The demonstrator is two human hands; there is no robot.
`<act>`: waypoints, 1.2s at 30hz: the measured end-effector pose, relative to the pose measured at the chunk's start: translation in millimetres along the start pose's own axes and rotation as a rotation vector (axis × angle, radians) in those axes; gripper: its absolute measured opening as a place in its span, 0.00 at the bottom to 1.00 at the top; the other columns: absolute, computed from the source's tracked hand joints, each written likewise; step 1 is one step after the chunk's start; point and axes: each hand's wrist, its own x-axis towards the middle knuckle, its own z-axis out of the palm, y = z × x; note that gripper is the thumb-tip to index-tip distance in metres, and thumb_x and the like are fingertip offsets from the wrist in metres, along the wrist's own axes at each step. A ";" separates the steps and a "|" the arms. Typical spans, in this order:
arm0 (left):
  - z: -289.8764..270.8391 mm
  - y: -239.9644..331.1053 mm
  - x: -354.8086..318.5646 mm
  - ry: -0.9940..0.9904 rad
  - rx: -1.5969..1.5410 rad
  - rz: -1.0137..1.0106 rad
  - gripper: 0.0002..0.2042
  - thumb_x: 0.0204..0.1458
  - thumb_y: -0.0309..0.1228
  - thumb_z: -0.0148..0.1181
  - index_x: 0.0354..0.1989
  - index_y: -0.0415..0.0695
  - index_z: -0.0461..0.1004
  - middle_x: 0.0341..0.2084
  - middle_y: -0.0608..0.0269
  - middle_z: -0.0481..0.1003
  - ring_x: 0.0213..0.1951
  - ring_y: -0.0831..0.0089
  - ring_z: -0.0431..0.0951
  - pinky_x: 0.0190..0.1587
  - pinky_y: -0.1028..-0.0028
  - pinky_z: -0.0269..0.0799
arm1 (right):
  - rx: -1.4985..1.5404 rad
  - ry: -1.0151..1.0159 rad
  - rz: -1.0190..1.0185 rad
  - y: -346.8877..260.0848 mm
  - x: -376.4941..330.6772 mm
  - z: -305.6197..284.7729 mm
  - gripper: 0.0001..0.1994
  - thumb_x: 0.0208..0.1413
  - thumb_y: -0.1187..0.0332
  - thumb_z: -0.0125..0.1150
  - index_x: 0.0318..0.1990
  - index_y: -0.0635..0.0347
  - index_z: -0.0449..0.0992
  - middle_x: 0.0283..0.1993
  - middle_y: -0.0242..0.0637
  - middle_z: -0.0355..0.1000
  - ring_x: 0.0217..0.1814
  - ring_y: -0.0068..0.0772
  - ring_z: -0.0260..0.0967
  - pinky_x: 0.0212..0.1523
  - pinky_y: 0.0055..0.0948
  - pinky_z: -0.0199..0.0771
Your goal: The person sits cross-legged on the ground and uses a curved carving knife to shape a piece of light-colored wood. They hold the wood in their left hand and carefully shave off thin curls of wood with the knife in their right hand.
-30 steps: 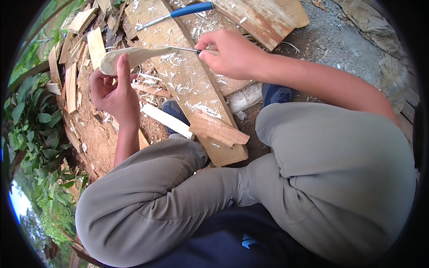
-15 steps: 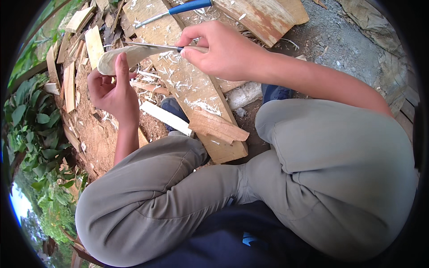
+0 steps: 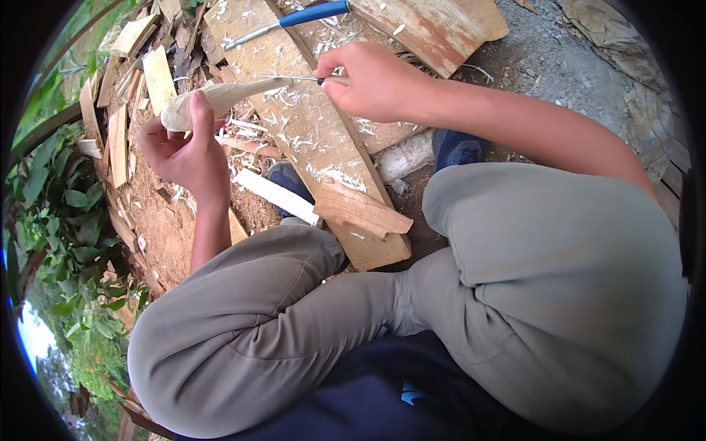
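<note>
**Carving away: the knife hand has pulled back along the board**

Watching the feed here, and the main change since a second ago is the right hand [image 3: 375, 81]. It has slid toward the right side of the long plank [image 3: 323, 154], so the thin knife blade [image 3: 290, 78] now shows as a long bare sliver, with its tip just reaching the pale carved wood piece [image 3: 220, 99]. Before, that hand sat closer over the piece and covered most of the blade. It's fisted tight around the knife handle, so the handle is mostly buried under the fingers.

My left hand [image 3: 184, 147] hasn't really moved. It's wrapped around the rounded near end of the carved piece, thumb laid up along it, holding it just off the plank's left edge with the tapered end resting over the shavings [image 3: 294, 121].

The blue-handled chisel [image 3: 294, 18] lies untouched near the plank's far end. A short wood offcut [image 3: 364, 209] sits across the near end, with a pale stick [image 3: 276, 195] just beside its left edge.

Stuff I can't make out: whether the blade tip is actually biting into the wood or only touching it, and the exact shape of the carved end inside my left palm. My blue shoes [image 3: 456, 147] are half hidden by my knees [image 3: 243, 323].
</note>
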 end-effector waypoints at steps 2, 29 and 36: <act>-1.4 -1.3 -3.5 -0.014 0.005 -0.008 0.17 0.52 0.22 0.69 0.36 0.38 0.61 0.32 0.52 0.75 0.32 0.72 0.81 0.29 0.74 0.84 | 0.018 0.053 -0.082 -1.5 -5.9 9.1 0.13 0.59 0.66 0.57 0.47 0.63 0.78 0.30 0.49 0.77 0.31 0.39 0.76 0.39 0.39 0.74; -5.1 -10.3 -2.5 0.062 0.156 0.040 0.18 0.52 0.25 0.69 0.38 0.37 0.61 0.33 0.56 0.72 0.31 0.77 0.77 0.32 0.78 0.77 | 0.055 0.006 -0.034 7.4 -12.1 11.9 0.13 0.58 0.69 0.54 0.46 0.66 0.77 0.26 0.44 0.76 0.26 0.33 0.75 0.32 0.38 0.73; -10.3 -15.5 -5.8 0.078 0.107 0.043 0.19 0.50 0.24 0.70 0.39 0.39 0.60 0.33 0.57 0.71 0.30 0.77 0.77 0.31 0.80 0.76 | 0.072 0.038 -0.098 7.3 -14.8 14.9 0.12 0.60 0.67 0.57 0.46 0.66 0.77 0.29 0.45 0.77 0.32 0.35 0.77 0.37 0.36 0.74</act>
